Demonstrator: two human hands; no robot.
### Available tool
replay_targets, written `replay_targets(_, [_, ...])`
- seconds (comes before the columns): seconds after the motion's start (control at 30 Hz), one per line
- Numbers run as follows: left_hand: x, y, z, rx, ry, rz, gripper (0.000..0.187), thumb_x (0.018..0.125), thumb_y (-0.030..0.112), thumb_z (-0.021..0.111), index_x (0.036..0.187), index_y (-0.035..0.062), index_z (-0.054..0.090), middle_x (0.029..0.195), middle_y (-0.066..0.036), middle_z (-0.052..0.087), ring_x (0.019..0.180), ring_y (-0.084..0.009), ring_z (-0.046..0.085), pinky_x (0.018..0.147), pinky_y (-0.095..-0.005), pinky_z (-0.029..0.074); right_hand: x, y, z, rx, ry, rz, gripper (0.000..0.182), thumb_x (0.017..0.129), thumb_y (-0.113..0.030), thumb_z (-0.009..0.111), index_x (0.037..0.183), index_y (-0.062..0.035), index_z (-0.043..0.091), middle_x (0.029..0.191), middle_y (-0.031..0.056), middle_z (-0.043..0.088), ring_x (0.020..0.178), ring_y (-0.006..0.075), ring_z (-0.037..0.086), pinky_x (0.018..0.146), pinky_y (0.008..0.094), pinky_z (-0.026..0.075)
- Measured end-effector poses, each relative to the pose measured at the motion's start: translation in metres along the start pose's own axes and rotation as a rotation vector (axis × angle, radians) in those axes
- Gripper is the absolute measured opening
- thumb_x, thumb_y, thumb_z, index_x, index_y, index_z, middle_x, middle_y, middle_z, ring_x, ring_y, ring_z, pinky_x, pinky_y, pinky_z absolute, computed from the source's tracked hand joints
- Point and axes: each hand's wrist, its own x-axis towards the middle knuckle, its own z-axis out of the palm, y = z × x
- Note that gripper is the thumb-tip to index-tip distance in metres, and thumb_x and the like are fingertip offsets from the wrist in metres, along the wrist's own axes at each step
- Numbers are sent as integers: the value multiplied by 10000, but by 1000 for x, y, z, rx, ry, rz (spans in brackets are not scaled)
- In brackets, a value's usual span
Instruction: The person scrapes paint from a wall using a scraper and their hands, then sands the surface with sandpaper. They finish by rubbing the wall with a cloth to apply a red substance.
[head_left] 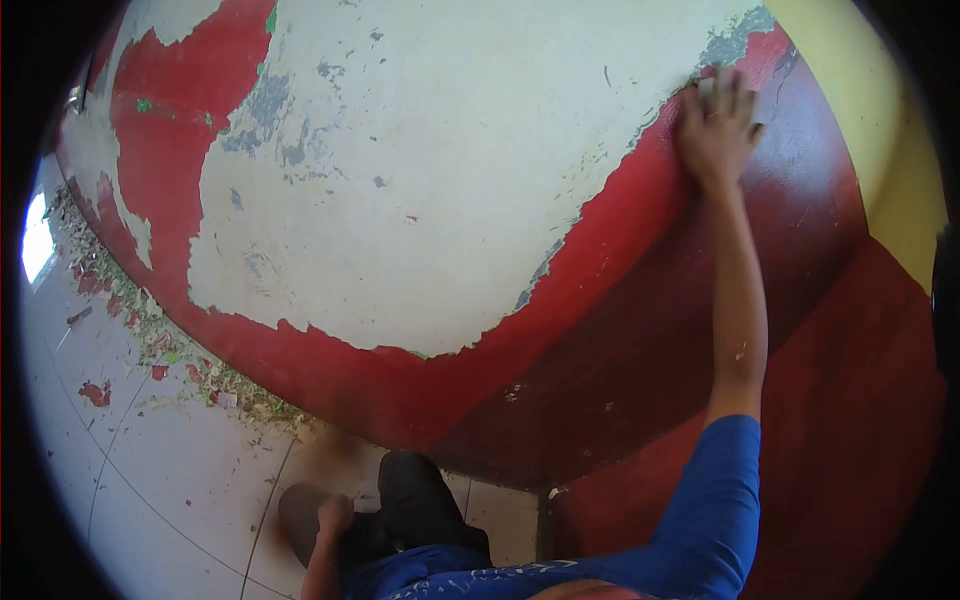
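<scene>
A wall (pixel 420 200) fills most of the view, its red paint stripped away to bare off-white plaster over a wide patch. My right hand (pixel 716 122) is raised high against the wall at the edge of the remaining red paint, fingers pressed over something small and pale, possibly a scraper or pad; too little shows to tell. The arm has a blue sleeve (pixel 710 500). My left hand (pixel 335 515) hangs low by my leg, curled into a loose fist with nothing visible in it.
Red and white paint flakes (pixel 150 340) lie heaped along the foot of the wall on the pale tiled floor (pixel 170 480). A yellow painted area (pixel 860 90) lies at the upper right. A bright opening (pixel 36 240) shows at far left.
</scene>
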Motion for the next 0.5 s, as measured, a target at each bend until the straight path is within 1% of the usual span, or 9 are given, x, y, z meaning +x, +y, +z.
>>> replay_targets(0.03, [0,1,1,-2,11,4,374,939,330,470,916,34,696,877,-262,679,846,-444,669,798,-558,511,-16,-11,-8,-128,-128,-218,615,935,-564,495,1477,-281,428,1576,83,341,1462,356,278,1130,668,183])
replay_targets(0.1, [3,2,4,61,-69,-18,375,933,334,474,915,29,692,892,-259,685,863,-441,671,811,-555,511,-9,-15,-30,25,-159,-586,579,939,-550,502,1472,-336,429,1572,45,356,1464,333,285,1136,658,186])
replay_targets(0.17, [3,2,11,75,-33,-3,380,929,342,479,912,30,695,880,-249,690,861,-438,673,809,-551,512,29,12,-7,53,-72,-467,560,941,-538,508,1470,-370,426,1565,17,373,1455,322,305,1135,652,198])
replay_targets(0.23, [2,3,16,63,17,6,373,929,338,484,907,33,699,860,-242,693,853,-433,676,807,-544,514,72,68,21,88,78,-225,575,942,-550,492,1475,-344,421,1564,33,374,1442,325,324,1128,637,230])
replay_targets(0.3, [1,4,16,58,42,8,367,931,330,482,898,36,700,852,-237,696,845,-427,679,800,-538,517,94,105,22,12,30,165,644,942,-641,394,1504,-326,377,1607,33,293,1481,324,242,1144,651,159])
replay_targets(0.33, [0,5,15,44,52,1,363,929,328,486,891,36,699,851,-236,696,843,-425,679,799,-536,518,94,119,22,70,32,322,696,935,-677,357,1524,-306,346,1624,55,249,1494,345,196,1144,661,127])
replay_targets(0.43, [5,8,19,42,39,-9,355,925,326,495,876,37,696,847,-237,695,839,-424,680,794,-529,522,74,97,26,-12,13,360,739,926,-695,358,1538,-284,319,1631,74,223,1496,373,176,1140,675,116])
replay_targets(0.47, [8,6,19,63,29,-23,351,921,324,501,868,37,694,844,-239,693,838,-426,679,790,-523,524,61,75,16,-3,-60,175,764,922,-690,387,1546,-258,300,1636,75,207,1493,391,169,1129,698,108])
replay_targets(0.5, [10,5,19,69,27,-22,351,921,324,501,868,37,694,844,-239,693,838,-426,679,790,-523,524,49,62,12,-30,-74,-112,737,911,-679,446,1526,-285,346,1622,82,242,1486,403,181,1118,713,117])
